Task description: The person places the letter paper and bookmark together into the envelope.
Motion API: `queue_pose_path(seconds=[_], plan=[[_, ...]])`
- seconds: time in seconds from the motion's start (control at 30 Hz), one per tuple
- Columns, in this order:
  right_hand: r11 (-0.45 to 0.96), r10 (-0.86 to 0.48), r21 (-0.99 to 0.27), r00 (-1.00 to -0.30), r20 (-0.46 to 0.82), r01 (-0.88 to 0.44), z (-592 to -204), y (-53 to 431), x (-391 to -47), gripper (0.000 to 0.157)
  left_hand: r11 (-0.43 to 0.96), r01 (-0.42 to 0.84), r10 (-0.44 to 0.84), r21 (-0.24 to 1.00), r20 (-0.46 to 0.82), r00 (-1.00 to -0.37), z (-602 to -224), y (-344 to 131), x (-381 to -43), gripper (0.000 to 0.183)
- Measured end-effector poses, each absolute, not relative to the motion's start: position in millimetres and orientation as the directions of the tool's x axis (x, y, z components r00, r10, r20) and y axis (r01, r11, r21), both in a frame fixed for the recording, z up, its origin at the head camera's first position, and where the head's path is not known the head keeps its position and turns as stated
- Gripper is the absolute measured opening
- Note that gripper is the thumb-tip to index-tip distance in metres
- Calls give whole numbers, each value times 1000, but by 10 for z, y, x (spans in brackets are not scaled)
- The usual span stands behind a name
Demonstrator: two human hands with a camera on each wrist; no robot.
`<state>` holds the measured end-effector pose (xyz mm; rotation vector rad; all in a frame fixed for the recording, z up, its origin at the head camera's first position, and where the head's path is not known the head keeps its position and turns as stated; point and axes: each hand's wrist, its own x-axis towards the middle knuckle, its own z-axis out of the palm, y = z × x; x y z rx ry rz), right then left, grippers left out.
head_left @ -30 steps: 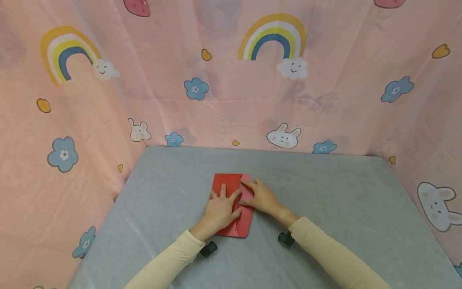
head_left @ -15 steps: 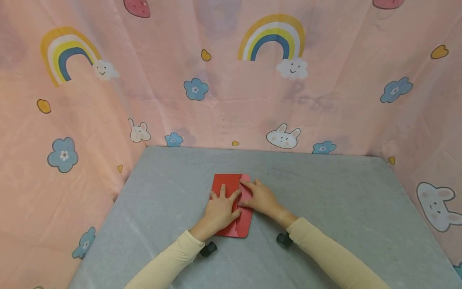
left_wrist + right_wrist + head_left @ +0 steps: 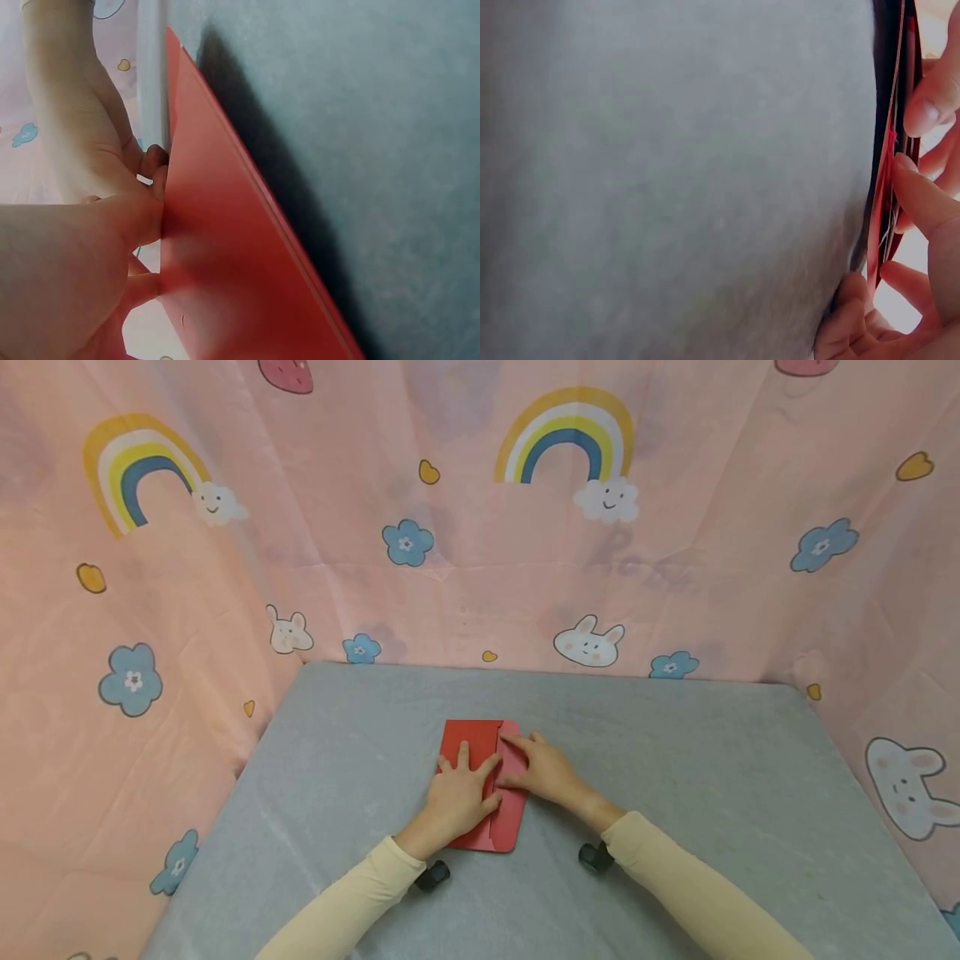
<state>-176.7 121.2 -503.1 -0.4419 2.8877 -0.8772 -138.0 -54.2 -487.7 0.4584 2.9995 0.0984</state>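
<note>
A red paper envelope (image 3: pixel 474 733) lies on the table in the head view, its paler pink flap strip along the right side. My left hand (image 3: pixel 452 797) rests on it with fingers spread, pressing it down. At the right edge, my right hand (image 3: pixel 551 772) holds the envelope by the pocket's mouth, thumb and index fingertips apart on the pink strip. The right wrist view shows layers of the envelope (image 3: pixel 881 217) slightly parted beside the fingertips, with the other fingers curled at its outer edge. In the left wrist view the envelope's red face (image 3: pixel 225 225) fills the middle.
Grey cloth covers the table (image 3: pixel 675 760). A pink patterned curtain (image 3: pixel 465 593) hangs behind and along both sides. Dark wrist camera mounts (image 3: pixel 433 877) sit below both wrists, near the cream sleeves (image 3: pixel 345 902).
Both hands stay in nearly the same place on the envelope. Only a very slight shift of the right wrist shows.
</note>
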Motion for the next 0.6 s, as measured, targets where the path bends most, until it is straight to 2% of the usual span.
queue_pose_path(seconds=[0.37,0.6], plan=[[739,-329,-615,-944,25,-274,-4992,1409,-1717,73,960,277,279,34,-119,-953,-4862,-508,-1376,67],[737,-332,-613,-943,39,-285,-4967,1582,-1687,72,965,255,249,-58,-100,-963,-4820,-496,-1372,76]])
